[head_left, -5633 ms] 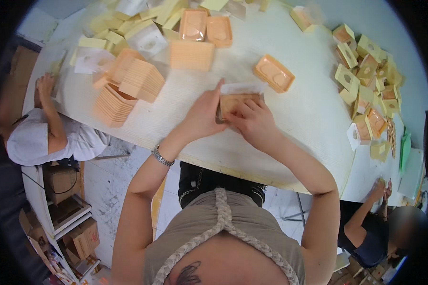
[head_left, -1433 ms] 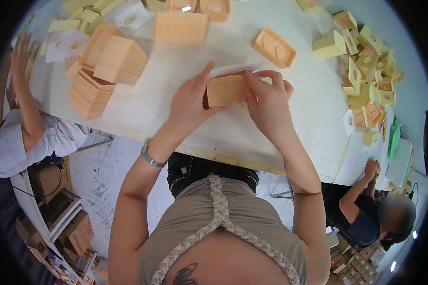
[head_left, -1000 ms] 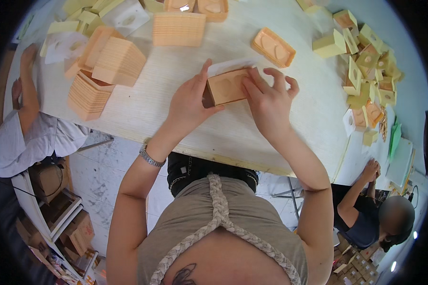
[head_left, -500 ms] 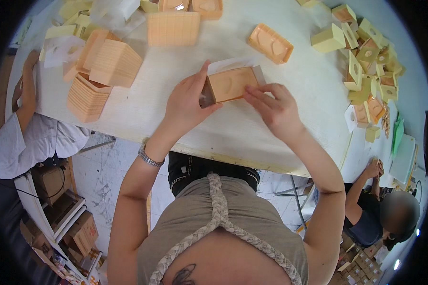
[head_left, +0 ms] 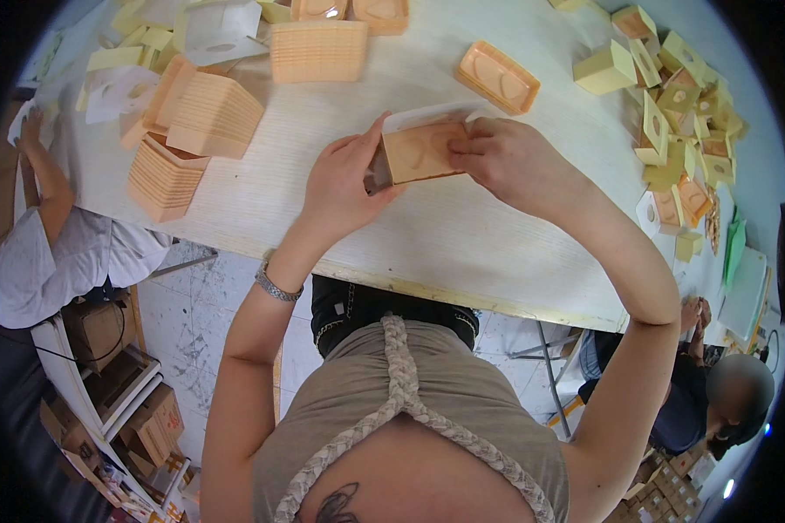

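Note:
A small paper box [head_left: 378, 171] with a white upright flap is held over the white table. Inside it sits a peach-coloured plastic tray insert [head_left: 420, 152] with rounded hollows. My left hand [head_left: 344, 179] grips the box's left side, thumb at the near edge and fingers along the far side. The bent fingers of my right hand [head_left: 497, 152] pinch the right end of the tray, covering that corner. A single matching tray [head_left: 497, 77] lies on the table beyond my right hand.
Nested stacks of peach trays [head_left: 214, 115] stand at left and far centre [head_left: 318, 52]. White and yellow box blanks [head_left: 221, 30] lie at far left. Yellow boxes [head_left: 606, 68] are heaped at right. Co-workers sit left [head_left: 70, 253] and right [head_left: 650, 392]. The table edge [head_left: 445, 301] runs before me.
My right hand has shifted up along the tray's right end, its elbow swinging outward to the right. My left hand keeps its hold on the box. The left co-worker's hand has moved slightly.

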`<control>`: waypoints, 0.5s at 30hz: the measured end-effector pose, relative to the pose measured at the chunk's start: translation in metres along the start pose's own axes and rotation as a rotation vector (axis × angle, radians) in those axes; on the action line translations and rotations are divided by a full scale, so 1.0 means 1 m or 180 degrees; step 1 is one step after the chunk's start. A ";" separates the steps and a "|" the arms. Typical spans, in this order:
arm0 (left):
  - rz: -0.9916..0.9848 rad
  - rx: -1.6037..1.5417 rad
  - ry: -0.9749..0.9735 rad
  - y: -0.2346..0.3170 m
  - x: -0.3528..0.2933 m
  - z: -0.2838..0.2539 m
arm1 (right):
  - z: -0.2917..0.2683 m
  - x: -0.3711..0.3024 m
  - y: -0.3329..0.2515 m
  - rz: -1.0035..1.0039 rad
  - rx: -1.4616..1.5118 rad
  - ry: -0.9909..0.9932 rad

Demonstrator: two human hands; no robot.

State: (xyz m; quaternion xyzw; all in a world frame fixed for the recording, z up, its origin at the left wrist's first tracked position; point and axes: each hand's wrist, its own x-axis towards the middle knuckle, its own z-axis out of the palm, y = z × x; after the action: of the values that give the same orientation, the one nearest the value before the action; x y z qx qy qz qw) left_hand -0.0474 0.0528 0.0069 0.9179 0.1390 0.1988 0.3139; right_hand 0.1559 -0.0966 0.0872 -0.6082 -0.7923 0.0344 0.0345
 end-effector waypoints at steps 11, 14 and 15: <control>0.0165 -0.0147 0.0055 0.002 0.002 0.001 | 0.019 0.006 -0.040 0.0240 -0.0036 0.0768; 0.0267 -0.0145 -0.0330 0.009 0.007 -0.013 | 0.049 0.004 -0.047 0.0485 0.0266 0.1265; 0.0289 -0.0142 -0.0555 0.011 0.008 -0.021 | 0.054 0.000 -0.048 0.0567 0.0380 0.1406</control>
State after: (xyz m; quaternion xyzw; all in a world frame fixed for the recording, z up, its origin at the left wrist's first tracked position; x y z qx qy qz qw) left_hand -0.0482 0.0581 0.0313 0.9299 0.0651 0.1352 0.3358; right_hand 0.1046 -0.1098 0.0384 -0.6653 -0.7053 -0.0497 0.2395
